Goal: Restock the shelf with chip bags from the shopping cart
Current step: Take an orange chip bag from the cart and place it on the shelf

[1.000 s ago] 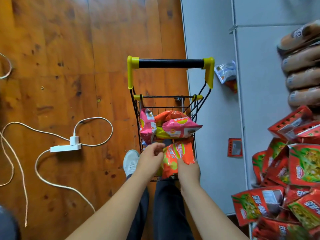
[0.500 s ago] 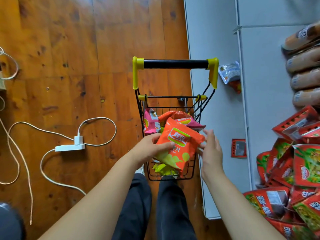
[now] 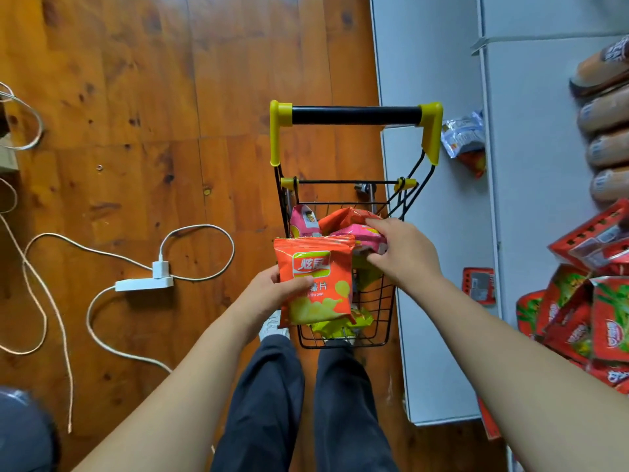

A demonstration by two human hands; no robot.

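Note:
A small black wire shopping cart (image 3: 383,321) with a yellow-and-black handle stands on the wooden floor in front of me. My left hand (image 3: 272,291) holds an orange chip bag (image 3: 315,281) upright above the cart's near left corner. My right hand (image 3: 401,253) reaches into the cart and closes on a pink chip bag (image 3: 357,235). Another pink bag (image 3: 304,223), an orange one (image 3: 343,214) and a yellow one (image 3: 340,325) lie in the basket. The grey shelf (image 3: 531,199) runs along the right.
Red and green snack bags (image 3: 592,318) are piled on the shelf at lower right, brown packets (image 3: 606,131) above them. A silver bag (image 3: 464,136) lies on the lower board. A white power strip (image 3: 144,284) and loose cables cross the floor on the left.
My left hand has lifted the orange bag clear and turned it upright. My right hand let go of it and moved up into the cart onto the pink bag.

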